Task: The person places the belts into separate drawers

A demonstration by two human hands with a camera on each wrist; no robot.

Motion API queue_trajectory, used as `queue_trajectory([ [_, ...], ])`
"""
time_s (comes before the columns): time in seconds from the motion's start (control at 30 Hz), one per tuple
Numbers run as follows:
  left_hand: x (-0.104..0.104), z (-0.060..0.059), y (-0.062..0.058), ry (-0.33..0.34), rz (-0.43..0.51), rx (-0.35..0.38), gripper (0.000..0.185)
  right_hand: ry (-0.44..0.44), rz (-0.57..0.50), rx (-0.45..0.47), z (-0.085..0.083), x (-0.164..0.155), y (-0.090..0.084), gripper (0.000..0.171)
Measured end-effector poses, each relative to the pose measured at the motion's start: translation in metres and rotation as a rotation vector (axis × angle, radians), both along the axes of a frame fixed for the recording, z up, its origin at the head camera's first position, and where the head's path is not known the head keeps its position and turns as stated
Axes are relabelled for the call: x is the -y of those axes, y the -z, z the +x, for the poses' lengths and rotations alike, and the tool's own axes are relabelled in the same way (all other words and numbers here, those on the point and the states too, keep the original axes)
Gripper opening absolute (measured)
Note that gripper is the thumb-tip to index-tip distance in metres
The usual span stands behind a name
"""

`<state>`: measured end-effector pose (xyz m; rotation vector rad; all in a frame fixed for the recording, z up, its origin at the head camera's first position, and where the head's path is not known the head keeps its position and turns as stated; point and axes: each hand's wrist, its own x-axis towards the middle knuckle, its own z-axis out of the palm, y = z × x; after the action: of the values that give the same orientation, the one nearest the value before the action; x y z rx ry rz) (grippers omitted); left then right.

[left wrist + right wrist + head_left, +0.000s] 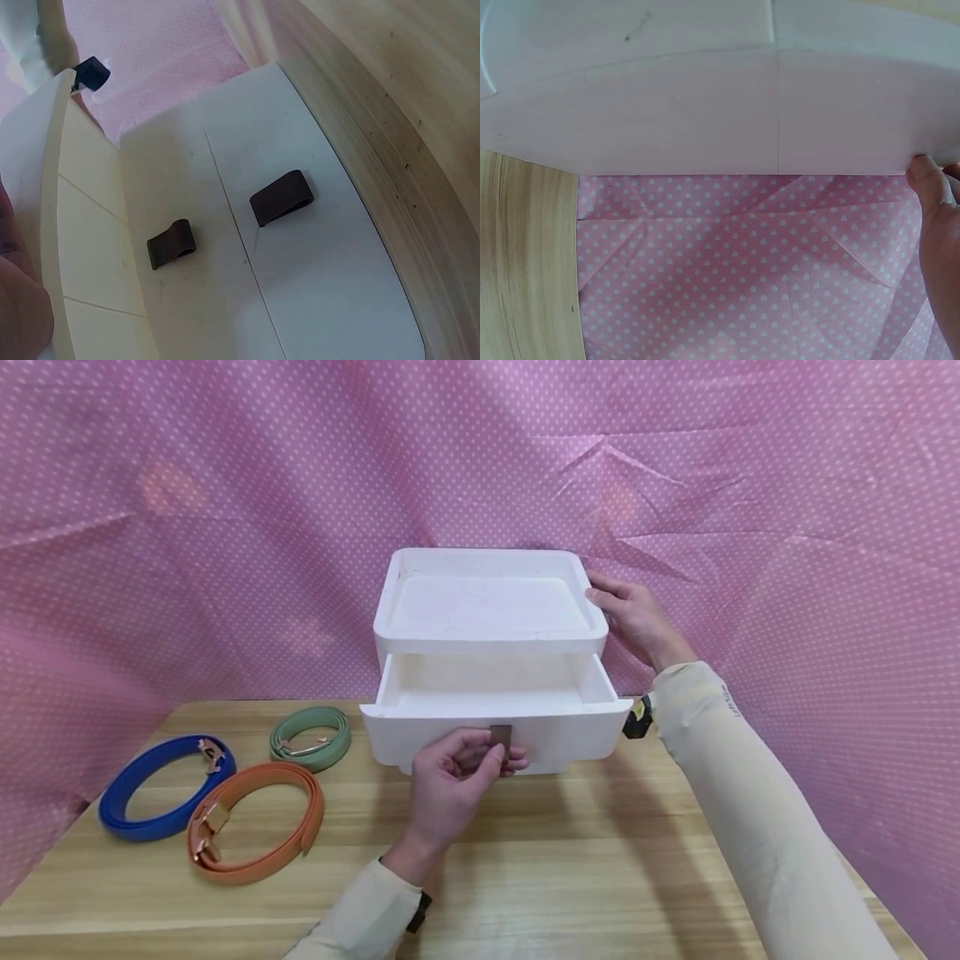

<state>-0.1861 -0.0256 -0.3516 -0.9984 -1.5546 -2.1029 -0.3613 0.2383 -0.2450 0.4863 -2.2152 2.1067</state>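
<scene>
A white drawer cabinet (491, 606) stands on the table with a shallow recessed top. Its upper drawer (495, 693) is pulled out and nothing lies inside it. My left hand (450, 785) pinches the brown pull tab (501, 737) on that drawer's front between thumb and fingers. At the cabinet's right side, my right hand (633, 618) grips the upper edge toward the back; in the right wrist view its fingers (930, 180) are at the side wall's edge. Below the pulled-out drawer, the left wrist view shows two lower fronts with brown tabs (281, 197).
On the left of the wooden table (525, 877) lie three coiled belts: a blue belt (120, 797), an orange belt (311, 814) and a green belt (341, 739), each with a metal buckle. A pink dotted cloth (300, 468) hangs behind and along the sides.
</scene>
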Motion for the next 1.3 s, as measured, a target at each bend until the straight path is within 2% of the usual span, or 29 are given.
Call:
queue_trajectory([
  [0.73,-0.0004,0.0008,0.0021,-0.027,-0.018,0.004,0.011,0.009,-0.004,0.006,-0.0008,0.0008,0.0006,0.052],
  [0.97,-0.0012,0.0009,0.0031,-0.024,-0.024,0.006,0.010,-0.021,-0.006,-0.005,-0.0007,-0.0017,0.0008,0.053],
  [1.3,-0.0012,0.0031,0.0026,-0.028,-0.025,0.014,0.011,0.000,-0.002,0.007,0.0006,-0.0003,0.0002,0.053],
])
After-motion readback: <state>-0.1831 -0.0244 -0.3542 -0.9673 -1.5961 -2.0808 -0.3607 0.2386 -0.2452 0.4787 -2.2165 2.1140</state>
